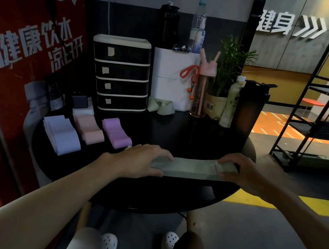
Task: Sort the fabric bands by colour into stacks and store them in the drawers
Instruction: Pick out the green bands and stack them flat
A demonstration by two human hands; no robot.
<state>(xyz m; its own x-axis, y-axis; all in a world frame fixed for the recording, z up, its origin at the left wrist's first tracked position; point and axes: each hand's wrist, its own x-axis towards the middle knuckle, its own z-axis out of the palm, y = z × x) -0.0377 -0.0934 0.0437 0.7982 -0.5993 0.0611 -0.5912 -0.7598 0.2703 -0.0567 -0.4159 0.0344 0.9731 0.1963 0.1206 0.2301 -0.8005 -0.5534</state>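
Note:
A flat green fabric band (pixel 193 168) lies stretched across the near part of the round black table (pixel 147 197). My left hand (pixel 143 159) grips its left end, fingers on top and thumb at the near edge. My right hand (pixel 244 171) pinches its right end the same way. At the table's left lie three stacks: pale lavender bands (pixel 61 136), pink bands (pixel 89 130) and purple bands (pixel 115 134). One loose green band (pixel 161 106) sits curled at the back. A small black drawer unit (pixel 122 74) with cream trim stands behind the stacks, all drawers closed.
Behind the table stand a white box (pixel 173 78), a pink bottle (pixel 202 91), a potted plant (pixel 221 84), a pale bottle (pixel 230 104) and a dark shaker (pixel 250 107). A red banner (pixel 20 47) is on the left, a black metal rack (pixel 323 106) on the right.

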